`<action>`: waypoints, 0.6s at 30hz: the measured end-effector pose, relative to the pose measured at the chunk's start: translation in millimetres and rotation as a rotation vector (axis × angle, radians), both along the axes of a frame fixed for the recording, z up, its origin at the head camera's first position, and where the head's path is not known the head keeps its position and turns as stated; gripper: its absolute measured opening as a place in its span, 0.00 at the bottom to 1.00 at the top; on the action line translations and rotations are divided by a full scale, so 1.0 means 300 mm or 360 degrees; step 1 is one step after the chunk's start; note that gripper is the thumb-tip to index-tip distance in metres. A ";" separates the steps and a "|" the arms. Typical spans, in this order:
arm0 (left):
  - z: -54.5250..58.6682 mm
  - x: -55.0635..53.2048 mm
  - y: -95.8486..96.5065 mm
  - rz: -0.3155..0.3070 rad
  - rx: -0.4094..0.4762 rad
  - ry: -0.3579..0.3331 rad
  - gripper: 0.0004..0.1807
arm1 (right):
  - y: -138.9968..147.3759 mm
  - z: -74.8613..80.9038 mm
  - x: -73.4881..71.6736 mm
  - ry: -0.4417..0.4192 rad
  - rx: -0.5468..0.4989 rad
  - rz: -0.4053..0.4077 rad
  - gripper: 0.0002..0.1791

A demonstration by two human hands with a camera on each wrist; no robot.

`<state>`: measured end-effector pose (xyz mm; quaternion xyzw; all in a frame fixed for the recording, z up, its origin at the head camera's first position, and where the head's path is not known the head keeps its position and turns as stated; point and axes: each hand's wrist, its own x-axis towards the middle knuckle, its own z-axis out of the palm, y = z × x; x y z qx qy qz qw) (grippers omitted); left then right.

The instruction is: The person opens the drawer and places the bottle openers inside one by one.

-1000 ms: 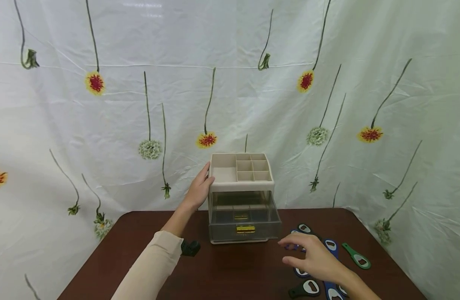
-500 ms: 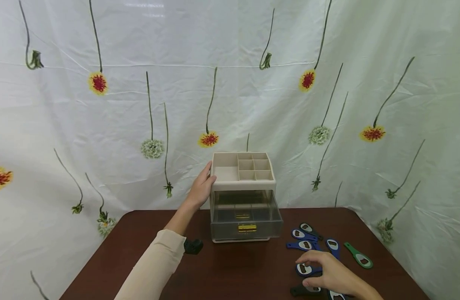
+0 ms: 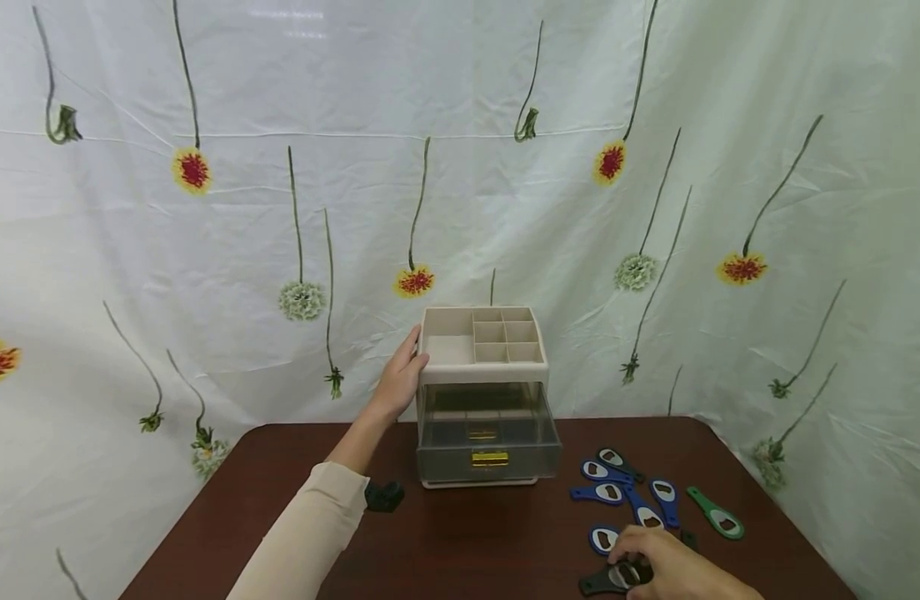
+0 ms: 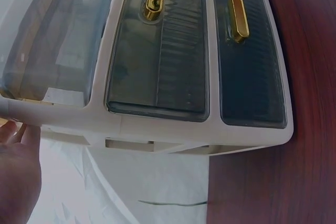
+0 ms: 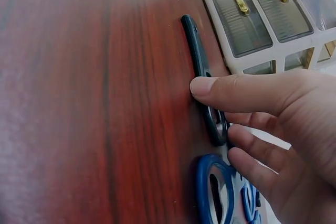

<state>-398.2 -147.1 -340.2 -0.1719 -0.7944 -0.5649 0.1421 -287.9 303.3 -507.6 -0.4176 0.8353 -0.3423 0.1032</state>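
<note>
My left hand (image 3: 397, 382) rests against the upper left side of a cream drawer organizer (image 3: 482, 377), its fingers straight along the side and its thumb at the front corner. A clear drawer (image 3: 490, 460) with a gold handle juts from the organizer's front. At the table's right front, my right hand (image 3: 666, 567) pinches a black bottle opener (image 3: 601, 582) between thumb and fingers. In the right wrist view this opener (image 5: 195, 45) is seen edge-on. Close to those fingers lies a blue bottle opener (image 5: 202, 187).
Several more blue openers (image 3: 598, 493) and a black one (image 3: 612, 457) lie right of the organizer. A green opener (image 3: 716, 512) is farther right. A small black object (image 3: 385, 497) sits beside the left cuff. Behind the dark table (image 3: 460, 542) hangs a flowered cloth (image 3: 505, 208).
My right hand has moved down toward the front of the table and closed on the black bottle opener. My left hand stays at the organizer.
</note>
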 end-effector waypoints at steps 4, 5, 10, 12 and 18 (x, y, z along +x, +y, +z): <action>-0.002 -0.002 -0.002 -0.0006 0.0006 0.0010 0.33 | -0.007 0.017 0.006 -0.0072 0.0022 -0.0033 0.17; -0.002 -0.002 -0.002 -0.0012 0.0005 0.0013 0.33 | -0.011 0.024 0.011 -0.0098 0.0036 -0.0052 0.17; 0.002 0.002 -0.002 -0.0039 0.0015 0.0008 0.33 | -0.033 0.067 0.026 -0.0224 0.0065 -0.0097 0.15; 0.005 0.004 -0.002 -0.0041 0.0009 0.0009 0.33 | -0.041 0.079 0.027 -0.0219 0.0097 -0.0089 0.15; 0.000 0.001 0.001 -0.0032 -0.0002 0.0019 0.34 | -0.050 0.083 0.011 -0.0183 0.0156 -0.0024 0.16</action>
